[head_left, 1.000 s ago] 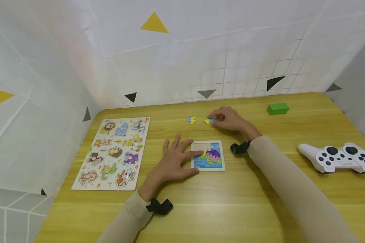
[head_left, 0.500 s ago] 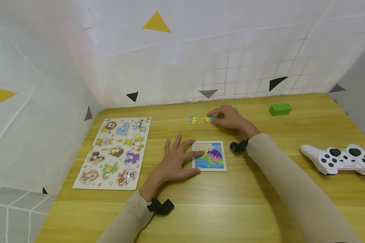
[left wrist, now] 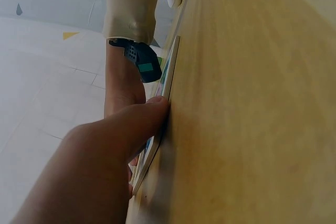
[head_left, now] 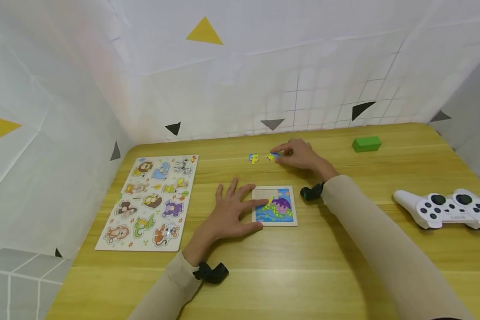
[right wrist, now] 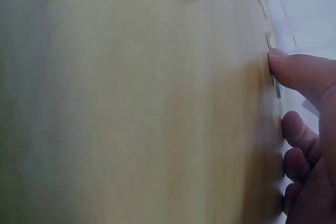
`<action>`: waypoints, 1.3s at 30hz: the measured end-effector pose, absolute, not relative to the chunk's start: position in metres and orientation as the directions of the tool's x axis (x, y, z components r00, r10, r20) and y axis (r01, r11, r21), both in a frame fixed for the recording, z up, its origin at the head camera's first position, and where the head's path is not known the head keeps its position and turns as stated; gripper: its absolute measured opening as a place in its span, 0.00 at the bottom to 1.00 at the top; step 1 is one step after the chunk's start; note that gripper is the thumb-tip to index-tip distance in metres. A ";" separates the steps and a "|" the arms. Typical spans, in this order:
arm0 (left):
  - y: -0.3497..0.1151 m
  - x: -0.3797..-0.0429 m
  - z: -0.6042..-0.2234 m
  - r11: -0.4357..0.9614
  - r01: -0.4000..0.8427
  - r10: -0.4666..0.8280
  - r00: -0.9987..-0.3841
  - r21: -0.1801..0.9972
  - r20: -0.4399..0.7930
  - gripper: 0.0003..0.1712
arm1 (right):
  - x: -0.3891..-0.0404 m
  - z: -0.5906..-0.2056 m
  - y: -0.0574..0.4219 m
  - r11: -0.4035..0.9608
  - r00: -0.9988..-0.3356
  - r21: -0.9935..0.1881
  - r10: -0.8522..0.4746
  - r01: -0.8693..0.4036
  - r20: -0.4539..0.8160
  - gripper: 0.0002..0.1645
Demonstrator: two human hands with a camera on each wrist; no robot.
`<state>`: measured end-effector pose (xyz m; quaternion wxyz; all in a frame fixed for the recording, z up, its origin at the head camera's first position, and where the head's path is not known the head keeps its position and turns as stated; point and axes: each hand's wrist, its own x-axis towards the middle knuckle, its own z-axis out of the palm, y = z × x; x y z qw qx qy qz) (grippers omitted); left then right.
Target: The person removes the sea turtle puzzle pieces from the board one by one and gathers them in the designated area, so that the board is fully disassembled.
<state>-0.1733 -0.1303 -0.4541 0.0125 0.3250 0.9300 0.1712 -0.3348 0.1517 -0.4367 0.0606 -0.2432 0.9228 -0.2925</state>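
Observation:
A small framed jigsaw puzzle (head_left: 278, 208) with a purple and green picture lies mid-table; bare backing shows in its upper left. My left hand (head_left: 230, 211) spreads its fingers over the puzzle's left side, index finger across the picture. In the left wrist view the thumb (left wrist: 149, 111) presses on the frame's edge. Beyond the frame my right hand (head_left: 300, 154) pinches a yellow and blue puzzle piece (head_left: 270, 157) between thumb and index finger, partly hidden by the fingertips. Just left of it lies another yellow and blue piece (head_left: 254, 158), untouched.
A white animal puzzle board (head_left: 148, 202) lies on the left of the wooden table (head_left: 288, 275). On the right are a green block (head_left: 366, 144) at the back and a white game controller (head_left: 448, 211). Pale sheeting (head_left: 232, 89) rises behind the table.
My right hand has shifted slightly left with the pinched piece, narrowing the gap to the other piece. The left hand stays in place on the framed puzzle.

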 end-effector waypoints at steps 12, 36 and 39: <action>-0.129 -0.171 -0.457 0.731 0.596 0.610 -0.789 0.333 0.071 0.36 | -0.332 -0.439 0.152 0.732 -0.879 -0.561 -0.476 -0.388 -0.014 0.25; -0.130 -0.174 -0.455 0.721 0.614 0.613 -0.781 0.320 0.117 0.35 | -0.294 -0.437 0.163 0.412 -0.887 -0.852 -0.447 -0.322 0.118 0.17; -0.131 -0.174 -0.454 0.724 0.608 0.609 -0.785 0.325 0.110 0.35 | -0.288 -0.441 0.164 0.401 -0.894 -0.865 -0.435 -0.302 0.110 0.15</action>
